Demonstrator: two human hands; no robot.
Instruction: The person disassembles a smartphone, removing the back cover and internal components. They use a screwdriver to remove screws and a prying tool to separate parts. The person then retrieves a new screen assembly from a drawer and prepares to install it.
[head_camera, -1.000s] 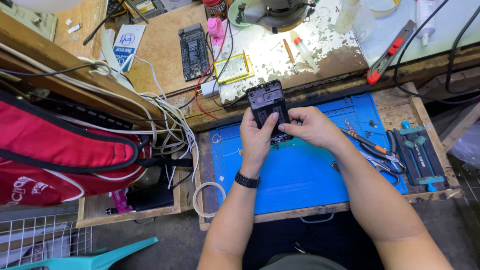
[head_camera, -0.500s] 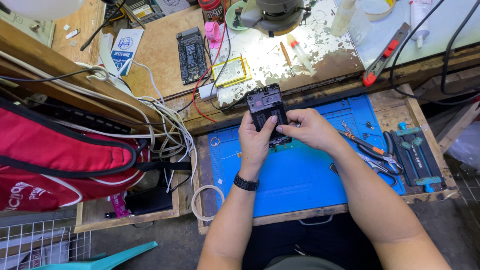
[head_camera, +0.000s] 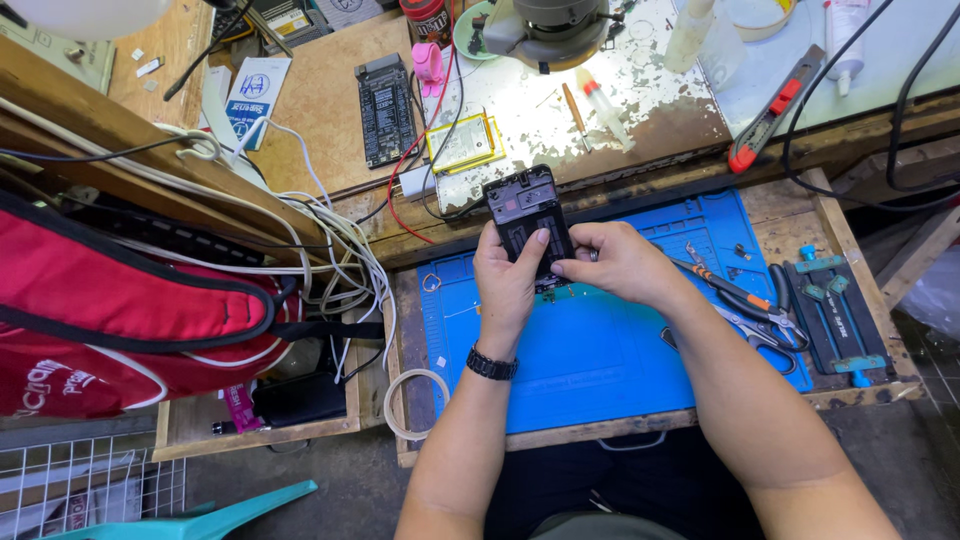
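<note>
Here, both hands hold an opened black phone (head_camera: 530, 225) above the far edge of the blue work mat (head_camera: 590, 350). The left hand (head_camera: 508, 285) wraps the phone's lower left side, its grip closed on the body with the thumb pressed on the exposed inner face. The right hand (head_camera: 620, 262) closes on the lower right side, fingertips meeting the phone near its bottom end. The phone stands tilted, its top end pointing toward the far side of the worktop (head_camera: 330, 110), its lower end just over the mat. A black wristband (head_camera: 491, 364) sits on the left wrist.

The mat covers a lower wooden tray (head_camera: 800, 215) at the near edge. At the tray's right side lie orange-handled pliers (head_camera: 725, 288) and a blue-and-black clamp jig (head_camera: 835, 315), well apart from the phone. A white ring of tape (head_camera: 410, 402) rests at the mat's near left corner.

On the upper worktop, beyond the phone, lies a yellow-edged flat battery (head_camera: 462, 143), near a black circuit test board (head_camera: 383, 108). A red-and-black utility knife (head_camera: 775, 110) lies toward the far right. A bundle of white cables (head_camera: 335, 240) hangs at the left edge, beside a red bag (head_camera: 110, 300).
</note>
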